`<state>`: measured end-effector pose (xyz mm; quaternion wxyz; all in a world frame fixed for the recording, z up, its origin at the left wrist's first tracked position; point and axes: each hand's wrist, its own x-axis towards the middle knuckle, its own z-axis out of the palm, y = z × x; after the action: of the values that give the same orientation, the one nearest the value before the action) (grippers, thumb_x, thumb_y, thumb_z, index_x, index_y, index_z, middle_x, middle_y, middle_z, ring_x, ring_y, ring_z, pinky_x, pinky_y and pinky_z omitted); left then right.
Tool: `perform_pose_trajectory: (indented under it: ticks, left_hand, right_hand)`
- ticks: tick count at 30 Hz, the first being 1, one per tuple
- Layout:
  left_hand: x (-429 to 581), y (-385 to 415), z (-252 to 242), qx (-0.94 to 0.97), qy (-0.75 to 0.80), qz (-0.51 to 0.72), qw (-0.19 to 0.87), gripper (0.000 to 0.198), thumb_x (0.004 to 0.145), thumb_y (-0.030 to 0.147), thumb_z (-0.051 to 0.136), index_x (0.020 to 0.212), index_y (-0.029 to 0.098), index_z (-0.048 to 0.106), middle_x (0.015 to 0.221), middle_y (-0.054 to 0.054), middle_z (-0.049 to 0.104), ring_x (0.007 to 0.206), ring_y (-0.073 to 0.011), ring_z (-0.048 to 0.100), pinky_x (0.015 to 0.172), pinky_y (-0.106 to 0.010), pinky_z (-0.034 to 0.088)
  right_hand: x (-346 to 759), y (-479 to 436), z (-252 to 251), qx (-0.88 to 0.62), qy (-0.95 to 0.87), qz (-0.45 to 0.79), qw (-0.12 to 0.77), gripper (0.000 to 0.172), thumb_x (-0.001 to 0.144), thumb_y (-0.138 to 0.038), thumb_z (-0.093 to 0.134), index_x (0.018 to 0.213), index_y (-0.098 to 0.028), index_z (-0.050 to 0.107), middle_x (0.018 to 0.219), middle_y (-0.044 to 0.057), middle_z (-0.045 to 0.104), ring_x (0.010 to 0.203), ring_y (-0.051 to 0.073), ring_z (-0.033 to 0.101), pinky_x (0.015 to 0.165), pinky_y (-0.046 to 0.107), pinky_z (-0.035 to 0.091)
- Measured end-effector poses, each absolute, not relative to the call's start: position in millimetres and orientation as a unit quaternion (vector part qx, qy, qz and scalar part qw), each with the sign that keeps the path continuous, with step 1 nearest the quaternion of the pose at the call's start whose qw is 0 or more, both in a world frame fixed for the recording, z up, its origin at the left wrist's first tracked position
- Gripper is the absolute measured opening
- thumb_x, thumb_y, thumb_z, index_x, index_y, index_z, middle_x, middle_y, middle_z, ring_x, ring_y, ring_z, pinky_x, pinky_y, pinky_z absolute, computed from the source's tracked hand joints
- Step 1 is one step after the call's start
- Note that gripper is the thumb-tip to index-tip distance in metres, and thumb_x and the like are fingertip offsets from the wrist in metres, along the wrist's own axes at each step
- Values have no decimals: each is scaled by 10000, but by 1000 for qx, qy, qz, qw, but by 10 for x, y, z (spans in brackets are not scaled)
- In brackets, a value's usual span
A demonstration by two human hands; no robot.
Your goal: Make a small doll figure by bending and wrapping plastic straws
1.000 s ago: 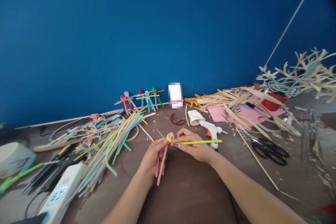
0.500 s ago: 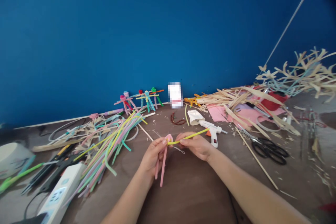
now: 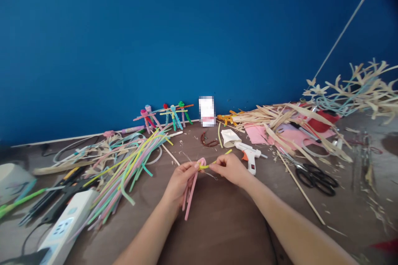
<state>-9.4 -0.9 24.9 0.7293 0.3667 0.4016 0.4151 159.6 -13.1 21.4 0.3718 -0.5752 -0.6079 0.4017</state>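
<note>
My left hand is closed in a pinch on a bent pink pipe cleaner, whose loop shows above the fingertips and whose two ends hang below. A yellow pipe cleaner lies across the pink loop. Its near part is pinched by my right hand, and its far end sticks out above the knuckles. Just under the fingertips a thin wire with a small looped end is visible. How the yellow piece sits around the pink one is partly hidden by my fingers.
Loose pipe cleaners and a power strip lie left. Small pipe-cleaner figures lean on the blue wall. A glue gun, a bead bracelet, scissors and dried husk strips lie ahead and right.
My right hand has curled its fingers more closely over the yellow pipe cleaner, which now shows less of its length. The left hand keeps its pinch on the pink one.
</note>
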Motion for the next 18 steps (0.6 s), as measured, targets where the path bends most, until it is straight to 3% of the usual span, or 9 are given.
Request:
perform_pose_trajectory:
  ticks: [6, 11, 18]
  left_hand:
    - [-76, -15, 223, 401, 389, 412, 720, 220, 603, 268, 700, 763, 120, 669, 668, -28, 666, 628, -106, 580, 621, -184, 413]
    - [-54, -36, 275, 397, 382, 410, 726, 246, 560, 282, 724, 737, 118, 675, 681, -42, 677, 648, -127, 587, 652, -210, 415]
    - [-97, -42, 284, 392, 352, 372, 764, 248, 561, 294, 727, 723, 113, 678, 518, 7, 598, 424, -34, 450, 422, -135, 320]
  right_hand:
    - [1570, -208, 281, -544, -682, 302, 384, 169, 679, -294, 615, 801, -182, 580, 527, -56, 478, 478, 79, 422, 470, 193, 317]
    - [1530, -259, 371, -488, -739, 258, 387, 72, 729, -221, 554, 738, -177, 611, 779, 23, 579, 726, 130, 526, 675, 240, 387]
    - [1565, -196, 264, -477, -645, 476, 360, 196, 704, -312, 589, 615, -147, 530, 505, -42, 492, 460, 65, 419, 449, 182, 319]
